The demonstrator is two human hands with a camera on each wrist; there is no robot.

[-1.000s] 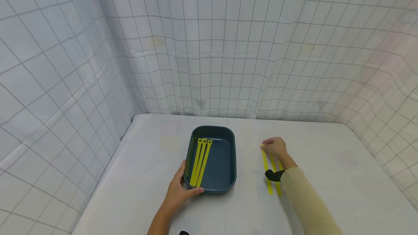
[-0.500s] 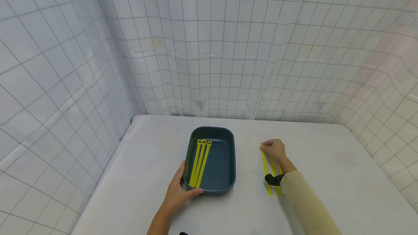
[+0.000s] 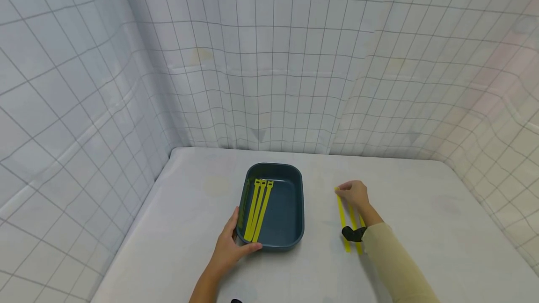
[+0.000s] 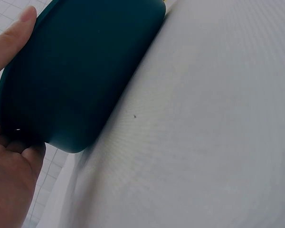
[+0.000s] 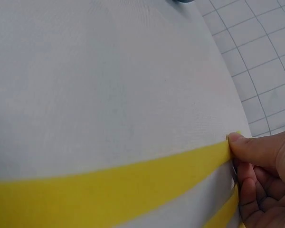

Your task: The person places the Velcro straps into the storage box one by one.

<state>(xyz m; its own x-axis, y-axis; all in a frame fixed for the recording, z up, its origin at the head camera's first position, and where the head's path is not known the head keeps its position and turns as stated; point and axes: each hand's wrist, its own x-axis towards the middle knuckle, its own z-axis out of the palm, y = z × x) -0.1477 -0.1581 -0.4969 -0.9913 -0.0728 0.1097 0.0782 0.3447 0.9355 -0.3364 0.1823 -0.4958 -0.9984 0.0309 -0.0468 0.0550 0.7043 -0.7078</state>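
A dark teal plastic bin (image 3: 283, 214) lies on the white table, with three yellow cable straps (image 3: 262, 209) side by side along its left half. My left hand (image 3: 227, 249) grips its near left corner, thumb at the front rim and fingers along the left wall; the left wrist view shows the thumb (image 4: 14, 40) against the bin's outer wall (image 4: 85, 66). To the right of the bin, my right hand (image 3: 354, 193) pinches the far end of another yellow cable strap (image 5: 133, 190) between thumb and fingertips. Two more straps (image 3: 352, 212) run beneath that hand, partly hidden by it.
White gridded cloth (image 3: 269, 83) rises behind and on both sides of the white table (image 3: 202, 186). A black wrist strap mount (image 3: 353, 234) on the right wrist covers part of the loose cable straps. A pale yellow sleeve (image 3: 396, 265) crosses the table's right front.
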